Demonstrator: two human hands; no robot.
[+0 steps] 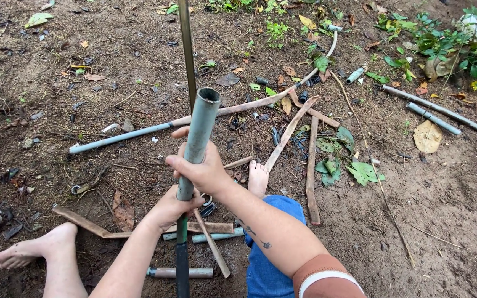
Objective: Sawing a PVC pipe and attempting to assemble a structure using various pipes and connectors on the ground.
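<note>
Now I hold a grey-green pipe (197, 144) upright over the bare soil (443, 187), and both hands are closed around it. My right hand (202, 171) grips it higher, my left hand (173, 208) grips it lower, where a dark rod (181, 259) comes out of its bottom end. A thin pole (186, 49) stands just behind. I think I am sliding the pipe along the rod. The next move probably needs a firm grip and the pipe kept straight. Other pipe pieces (434, 113) lie around my bare feet (258, 177).
</note>
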